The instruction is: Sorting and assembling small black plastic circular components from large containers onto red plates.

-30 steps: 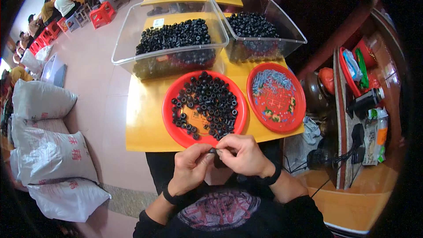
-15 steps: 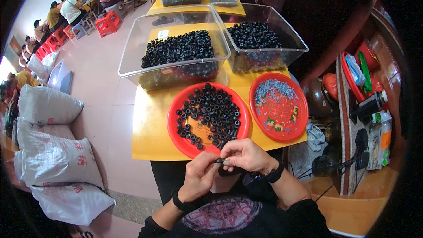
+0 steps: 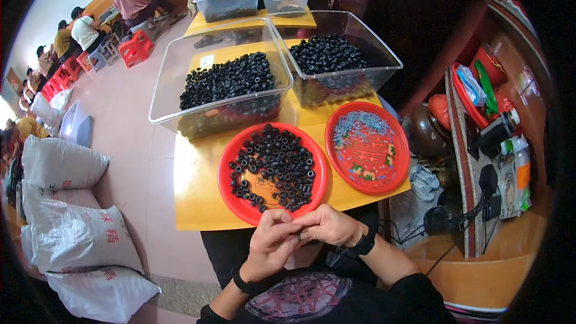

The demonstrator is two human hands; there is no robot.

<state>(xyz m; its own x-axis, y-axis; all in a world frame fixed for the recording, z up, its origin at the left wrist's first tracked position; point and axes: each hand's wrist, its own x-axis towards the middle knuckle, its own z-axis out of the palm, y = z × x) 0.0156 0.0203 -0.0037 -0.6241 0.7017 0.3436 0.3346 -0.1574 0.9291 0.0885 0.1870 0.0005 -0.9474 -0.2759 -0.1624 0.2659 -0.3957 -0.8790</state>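
My left hand (image 3: 273, 245) and my right hand (image 3: 333, 227) meet fingertip to fingertip just in front of the near rim of a red plastic tray (image 3: 321, 186). Both are closed in a pinch. Whatever lies between the fingers is covered by them now. In that tray many small black ring-shaped parts (image 3: 282, 159), with holes through them, lie loose, and its printed bottom shows through at the left. To its right, a second red tray (image 3: 399, 180) holds a scatter of tiny bluish-grey pieces (image 3: 363, 129) over a printed pattern.
Behind the trays stand two clear plastic bins (image 3: 162, 93) (image 3: 390, 71) of black parts on a yellow table (image 3: 195, 204). White sacks (image 3: 84, 234) are piled on the floor at left. A cluttered shelf (image 3: 459, 162) borders the right. People sit working farther back.
The view has shifted, so the table and trays appear lower and more to the left. A small black part seen between my fingertips is now hidden as my hands have drawn closer together.
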